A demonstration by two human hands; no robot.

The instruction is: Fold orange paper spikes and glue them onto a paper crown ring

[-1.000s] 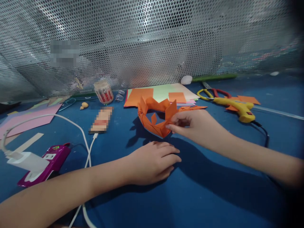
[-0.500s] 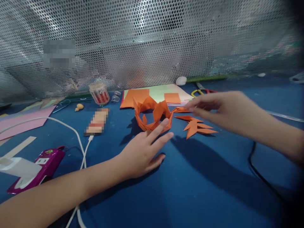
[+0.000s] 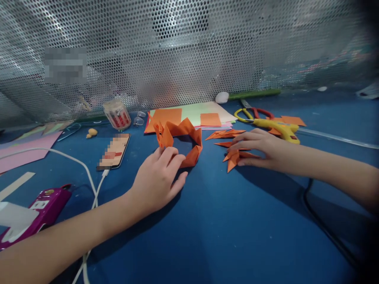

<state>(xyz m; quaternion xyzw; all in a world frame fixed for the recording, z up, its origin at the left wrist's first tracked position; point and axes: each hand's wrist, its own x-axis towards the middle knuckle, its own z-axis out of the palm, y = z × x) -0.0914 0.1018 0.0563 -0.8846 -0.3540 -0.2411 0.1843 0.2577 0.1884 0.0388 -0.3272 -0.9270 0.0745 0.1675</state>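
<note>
An orange origami ring (image 3: 194,154) of folded, pointed paper stands on the blue table. My left hand (image 3: 160,177) has its fingers curled over the ring's near left edge, hiding that part. To the right, my right hand (image 3: 257,152) closes its thumb and fingers around a spiky orange origami piece (image 3: 232,158) lying on the table. Its points stick out to the left and toward me. Just behind that piece lies another slim folded orange piece (image 3: 223,134), close to my fingertips.
Behind are stacked coloured papers (image 3: 192,106), orange squares (image 3: 210,119), scissors (image 3: 245,114) and a yellow glue gun (image 3: 276,127). On the left lie a phone (image 3: 118,152) with a white cable (image 3: 96,197), a jar (image 3: 117,114) and a purple power strip (image 3: 50,205). A perforated metal panel (image 3: 133,51) closes off the back.
The ring has turned and shifted left with my left hand, whose fingers have curled. My right hand has come down onto the spiky piece, uncovering the glue gun behind.
</note>
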